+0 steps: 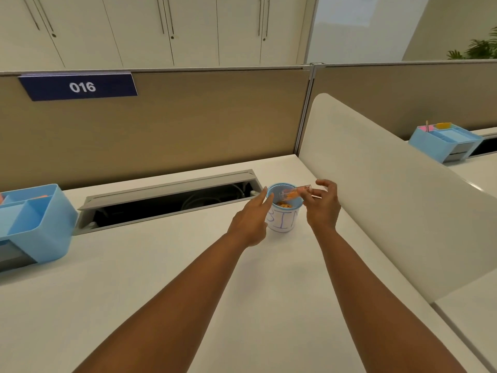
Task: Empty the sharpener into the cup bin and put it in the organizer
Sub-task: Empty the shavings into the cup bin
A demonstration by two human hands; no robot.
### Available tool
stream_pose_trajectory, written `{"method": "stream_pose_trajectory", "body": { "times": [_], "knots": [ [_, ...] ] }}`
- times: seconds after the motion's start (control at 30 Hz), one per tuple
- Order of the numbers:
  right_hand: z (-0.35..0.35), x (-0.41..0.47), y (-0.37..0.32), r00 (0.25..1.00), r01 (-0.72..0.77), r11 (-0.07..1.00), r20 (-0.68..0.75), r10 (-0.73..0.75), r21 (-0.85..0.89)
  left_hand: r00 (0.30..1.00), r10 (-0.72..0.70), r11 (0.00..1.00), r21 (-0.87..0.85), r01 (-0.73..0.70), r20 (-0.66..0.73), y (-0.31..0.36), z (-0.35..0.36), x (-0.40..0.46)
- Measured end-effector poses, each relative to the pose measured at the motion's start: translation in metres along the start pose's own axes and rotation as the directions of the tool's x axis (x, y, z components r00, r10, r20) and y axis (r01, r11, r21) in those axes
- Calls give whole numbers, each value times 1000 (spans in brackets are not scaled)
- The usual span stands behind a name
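A white cup with a blue rim and "BIN" written on it, the cup bin [282,220], stands on the white desk. Orange shavings lie inside it. My right hand [322,207] holds a clear sharpener [294,191] tilted over the cup's mouth, orange shavings showing inside the clear case. My left hand [251,219] rests against the cup's left side, fingers touching the rim. A light blue organizer [40,227] with several compartments sits at the desk's far left.
An open cable tray slot [166,203] runs along the back of the desk. A white divider panel [390,189] rises close on the right. A tan partition with a "016" sign stands behind. A second blue organizer [443,142] sits on the neighbouring desk.
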State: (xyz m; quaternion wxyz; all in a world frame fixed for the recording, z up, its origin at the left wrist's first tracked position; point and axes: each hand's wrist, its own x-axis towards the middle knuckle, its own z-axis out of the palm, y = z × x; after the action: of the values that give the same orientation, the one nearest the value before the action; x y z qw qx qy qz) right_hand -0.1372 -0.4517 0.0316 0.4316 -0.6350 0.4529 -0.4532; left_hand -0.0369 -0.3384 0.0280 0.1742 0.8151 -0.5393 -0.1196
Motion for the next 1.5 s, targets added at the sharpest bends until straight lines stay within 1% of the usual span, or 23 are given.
{"method": "stream_pose_trajectory", "body": {
  "times": [0.07, 0.13, 0.23, 0.3, 0.37, 0.47, 0.6, 0.7, 0.8, 0.83, 0.9, 0.97, 1.03, 1.07, 1.1, 1.17, 1.23, 1.3, 1.4, 1.5],
  "knots": [
    [3, 5, 2, 994, 107, 991, 24, -105, -76, 1000, 5, 999, 33, -5, 2, 1, 2, 5],
    [7, 8, 5, 981, 193, 974, 40, -190, -121, 999, -1, 998, 68, -1, 34, 1, 6, 8],
    [12, 10, 10, 958, 286, 943, 57, -280, -168, 998, -16, 996, 89, 10, 66, 1, 12, 10],
    [14, 11, 14, 943, 332, 919, 108, -316, -211, 998, -18, 997, 77, 13, 63, 1, 12, 11],
    [16, 12, 17, 939, 342, 910, 129, -319, -233, 998, -17, 998, 69, 12, 66, 0, 12, 11],
    [17, 13, 18, 940, 341, 908, 105, -325, -243, 997, -12, 998, 58, 8, 75, -1, 13, 11],
    [16, 16, 19, 930, 365, 885, 154, -334, -289, 995, -25, 999, 38, 22, 97, -1, 15, 11],
    [14, 15, 19, 941, 337, 903, 118, -316, -267, 993, -38, 999, 37, 34, 110, 0, 16, 12],
    [13, 15, 18, 941, 336, 910, 133, -312, -244, 992, -40, 999, 42, 35, 121, 0, 15, 11],
    [12, 15, 17, 943, 329, 918, 132, -306, -220, 991, -41, 998, 42, 36, 127, 0, 15, 10],
    [11, 16, 14, 963, 267, 954, 75, -259, -138, 989, -42, 999, 36, 38, 139, 0, 14, 9],
    [11, 21, 10, 994, 108, 994, 14, -108, 7, 988, -39, 999, 32, 34, 152, 0, 13, 9],
    [11, 27, 7, 996, -89, 977, 34, 84, 196, 987, -32, 999, 37, 26, 159, 0, 12, 7],
    [10, 29, 6, 988, -156, 952, 63, 144, 265, 987, -29, 999, 41, 23, 158, 0, 12, 7],
    [9, 30, 5, 981, -190, 935, 88, 171, 299, 987, -29, 999, 44, 23, 157, 0, 12, 7],
    [10, 31, 5, 978, -198, 932, 120, 169, 303, 987, -37, 999, 45, 30, 158, 0, 12, 6],
    [10, 31, 5, 982, -163, 948, 137, 129, 273, 986, -41, 999, 40, 35, 162, 0, 12, 6],
    [10, 30, 5, 986, -92, 973, 154, 60, 212, 985, -45, 999, 35, 39, 168, 0, 11, 6],
    [11, 24, 7, 980, 92, 988, 164, -112, 125, 983, -54, 998, 30, 50, 175, 1, 11, 6],
    [13, 19, 11, 942, 283, 958, 176, -287, 47, 982, -60, 998, 32, 55, 179, 3, 10, 6]
  ]
}}
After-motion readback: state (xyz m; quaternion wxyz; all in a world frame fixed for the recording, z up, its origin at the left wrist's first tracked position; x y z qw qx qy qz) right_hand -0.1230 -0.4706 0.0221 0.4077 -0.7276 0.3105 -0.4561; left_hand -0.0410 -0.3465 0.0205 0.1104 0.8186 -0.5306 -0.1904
